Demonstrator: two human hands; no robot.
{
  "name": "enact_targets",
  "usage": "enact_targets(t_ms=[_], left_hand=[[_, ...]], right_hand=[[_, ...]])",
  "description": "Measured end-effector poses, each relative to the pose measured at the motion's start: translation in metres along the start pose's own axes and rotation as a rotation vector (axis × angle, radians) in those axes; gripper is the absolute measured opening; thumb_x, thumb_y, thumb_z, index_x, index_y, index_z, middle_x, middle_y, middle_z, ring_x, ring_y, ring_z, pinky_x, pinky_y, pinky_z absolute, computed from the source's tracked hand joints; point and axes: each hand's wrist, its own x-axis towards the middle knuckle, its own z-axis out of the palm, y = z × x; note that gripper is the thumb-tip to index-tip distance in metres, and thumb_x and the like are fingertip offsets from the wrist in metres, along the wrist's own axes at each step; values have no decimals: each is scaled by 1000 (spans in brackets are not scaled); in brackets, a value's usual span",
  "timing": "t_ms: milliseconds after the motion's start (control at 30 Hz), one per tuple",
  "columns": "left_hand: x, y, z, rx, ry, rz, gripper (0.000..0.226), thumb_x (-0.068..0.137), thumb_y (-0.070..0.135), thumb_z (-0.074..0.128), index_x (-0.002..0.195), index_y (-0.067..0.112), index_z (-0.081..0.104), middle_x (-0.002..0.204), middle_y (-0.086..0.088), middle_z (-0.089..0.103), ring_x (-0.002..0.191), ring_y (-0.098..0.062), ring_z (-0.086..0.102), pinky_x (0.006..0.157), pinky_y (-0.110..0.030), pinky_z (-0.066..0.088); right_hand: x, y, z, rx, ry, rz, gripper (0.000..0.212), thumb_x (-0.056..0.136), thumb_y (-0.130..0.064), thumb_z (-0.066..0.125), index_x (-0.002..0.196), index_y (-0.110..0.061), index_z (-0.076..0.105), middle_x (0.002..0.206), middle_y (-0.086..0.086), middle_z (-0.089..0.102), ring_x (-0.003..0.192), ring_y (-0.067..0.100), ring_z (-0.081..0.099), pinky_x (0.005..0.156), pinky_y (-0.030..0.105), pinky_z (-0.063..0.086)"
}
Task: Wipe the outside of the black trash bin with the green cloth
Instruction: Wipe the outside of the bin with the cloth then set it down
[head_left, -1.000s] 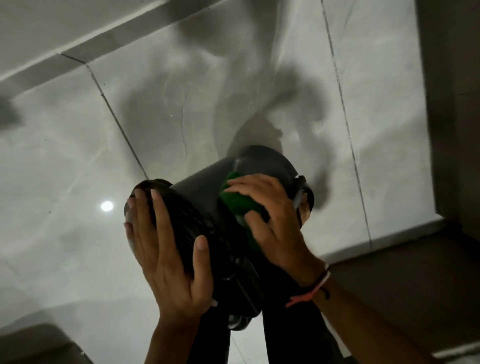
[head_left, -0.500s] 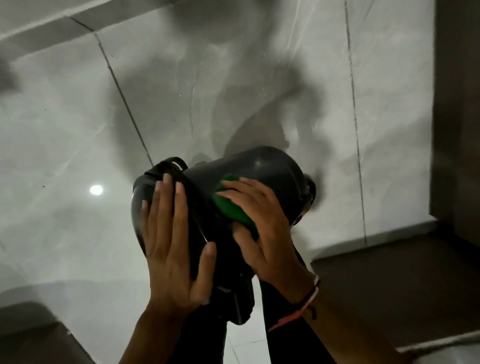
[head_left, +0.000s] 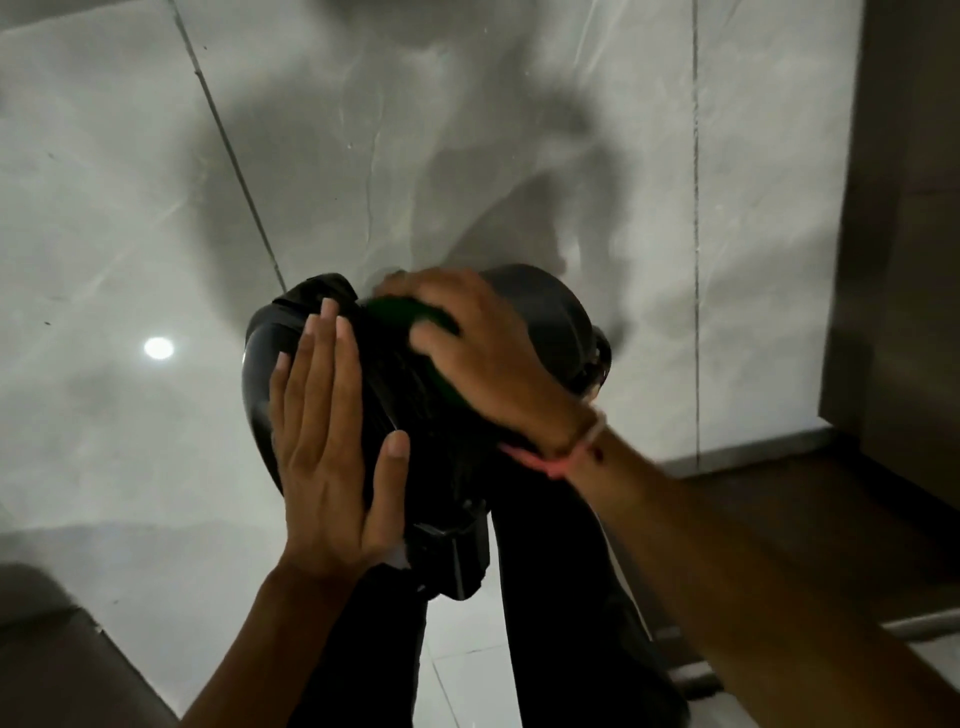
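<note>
R hand (head_left: 488, 358) presses green cloth (head_left: 410, 312) on bin (head_left: 540, 312); L hand (head_left: 322, 452) flat; labels prob. unreadable.

Dim, grainy indoor light. One round lamp reflection (head_left: 158, 347) glares on the glossy grey floor tiles (head_left: 104, 208), with broad soft shadows (head_left: 322, 171) spread ahead. The right hand (head_left: 483, 348) is motion-blurred; straight lines bow toward the edges.

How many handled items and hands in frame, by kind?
Black plastic trash bin: 1
Green cloth: 1
Bare hands: 2, left hand flat on the bin, right hand pressing the cloth
Pink wrist band: 1
Total: 5
</note>
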Motion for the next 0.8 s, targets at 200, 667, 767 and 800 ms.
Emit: enact_targets(t_ms=[200,667,767,800], left_hand=[[-14,-2,4,-14,-5,7,70,108,40,31,163,-1,20,174,-17,21,168,-27,16,137,-51,11],[-18,-3,0,-44,23,-72,69,101,24,33,159,-13,24,172,-28,24,167,-32,17,136,-54,16],[-18,-2,1,-57,38,-76,68,98,19,32,156,-17,28,169,-32,28,165,-37,22,135,-59,20],[-17,-3,0,-54,38,-74,68,98,18,31,155,-19,29,168,-33,29,165,-39,23,135,-60,21]], right_hand=[[-62,92,-12,-32,229,114,50,89,-19,46,138,-11,56,146,7,56,139,11,44,123,40,34],[89,-3,16,-185,-327,158,36,84,-40,50,100,-21,76,109,1,77,102,22,70,99,45,53],[10,-17,19,-141,3,-43,37,93,-24,45,121,-24,68,128,-5,69,123,14,55,107,33,39],[-15,-18,23,-101,85,-77,39,92,-21,46,126,-22,65,133,-5,66,129,12,50,111,33,35]])
